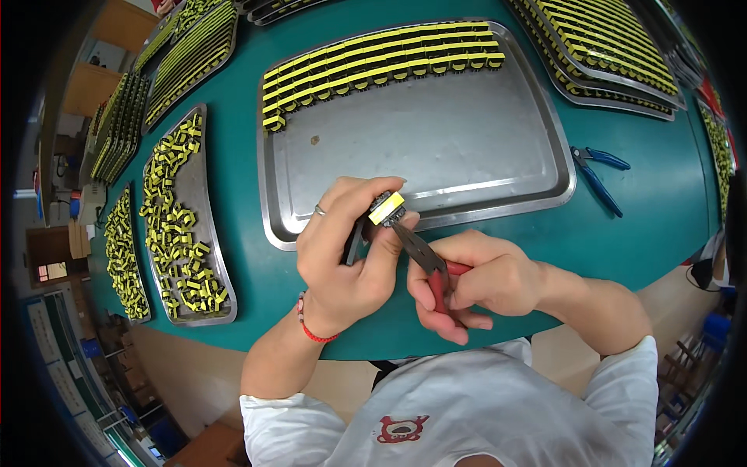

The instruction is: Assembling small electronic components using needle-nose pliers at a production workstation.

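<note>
A yellow-and-black coil component (387, 208), probably a small transformer, is pinched between the thumb and fingers of the left hand (338, 245), near the centre of the frame. A dark, flat piece (354, 240) is seen in the left palm; what it is cannot be made out. Red-handled pliers (424, 258) are gripped in the curled fingers of the right hand (494, 274), and their tips are brought to the pin side of the component; whether the tips are closed on a pin is too small to be judged. Work on this one piece therefore seems to be midway. Just beyond the hands, a large metal tray (412, 152) is partly covered by the left fingers at its lower edge. Neat rows of like components (381, 66) are set across its upper part, and the next row is begun by a single component (274, 123) at the left end, so the tray can be judged well under half filled. Blue-handled cutters (599, 179) are laid open on the green tabletop (654, 214), just beside the tray's right side and out of the hands' way. At the left of the frame, a jumbled heap (171, 222) is held in a narrow-looking tray (222, 307), with another loose pile (124, 261) beside it; these are presumably the pieces left to be handled. Stacked trays (615, 50) in the upper right and a filled tray (194, 58) in the upper left are lined with ordered rows, apparently finished.
</note>
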Tool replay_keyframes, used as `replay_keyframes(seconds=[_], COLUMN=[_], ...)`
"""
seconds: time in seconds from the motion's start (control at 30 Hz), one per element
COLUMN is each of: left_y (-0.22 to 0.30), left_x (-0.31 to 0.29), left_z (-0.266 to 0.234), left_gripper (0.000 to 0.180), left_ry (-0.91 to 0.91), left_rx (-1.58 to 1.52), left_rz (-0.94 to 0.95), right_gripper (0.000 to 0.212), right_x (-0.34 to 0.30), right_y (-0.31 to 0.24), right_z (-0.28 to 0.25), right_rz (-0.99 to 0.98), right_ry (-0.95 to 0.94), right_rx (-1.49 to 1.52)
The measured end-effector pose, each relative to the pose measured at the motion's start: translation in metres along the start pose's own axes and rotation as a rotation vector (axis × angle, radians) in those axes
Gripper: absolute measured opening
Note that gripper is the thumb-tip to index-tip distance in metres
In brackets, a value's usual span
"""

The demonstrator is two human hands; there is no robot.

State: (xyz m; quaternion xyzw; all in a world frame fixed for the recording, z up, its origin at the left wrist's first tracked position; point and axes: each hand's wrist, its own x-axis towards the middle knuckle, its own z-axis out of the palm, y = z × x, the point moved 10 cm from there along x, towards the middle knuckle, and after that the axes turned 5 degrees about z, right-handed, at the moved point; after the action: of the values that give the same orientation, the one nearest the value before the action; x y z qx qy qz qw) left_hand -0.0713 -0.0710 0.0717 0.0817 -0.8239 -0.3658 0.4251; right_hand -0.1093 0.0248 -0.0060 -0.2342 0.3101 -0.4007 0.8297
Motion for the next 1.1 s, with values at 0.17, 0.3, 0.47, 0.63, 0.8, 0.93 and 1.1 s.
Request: replay_keyframes(seconds=[0.17,0.3,0.47,0.63,0.8,0.93,1.1], left_y=[0.005,0.005,-0.016,-0.028,-0.02,-0.035,-0.049], left_x=[0.001,0.003,-0.005,-0.018,-0.022,-0.035,-0.046], left_z=[0.002,0.002,0.004,0.017,0.026,0.037,0.054], left_gripper=[0.033,0.031,0.022,0.024,0.022,0.031,0.07], left_ry=[-0.027,-0.04,-0.048,-0.059,-0.065,-0.128,0.13], left_rx=[0.065,0.11,-0.078,-0.287,-0.333,-0.438,-1.436], left_rz=[0.048,0.049,-0.163,-0.419,-0.326,-0.575,-0.87], right_gripper=[0.028,0.027,0.026,0.033,0.042,0.04,0.034], right_x=[-0.001,0.0,-0.005,-0.052,-0.051,-0.054,-0.055], right_y=[0.0,0.004,-0.014,-0.071,-0.072,-0.075,-0.068], right_z=[0.003,0.002,-0.005,-0.008,-0.006,-0.001,-0.009], right_rz=[0.008,0.03,-0.248,-0.952,-1.07,-1.1,-0.925], right_ry=[0.017,0.014,0.107,0.782,0.821,0.843,0.766], right_rx=[0.02,0.04,-0.076,-0.956,-1.011,-1.108,-0.84])
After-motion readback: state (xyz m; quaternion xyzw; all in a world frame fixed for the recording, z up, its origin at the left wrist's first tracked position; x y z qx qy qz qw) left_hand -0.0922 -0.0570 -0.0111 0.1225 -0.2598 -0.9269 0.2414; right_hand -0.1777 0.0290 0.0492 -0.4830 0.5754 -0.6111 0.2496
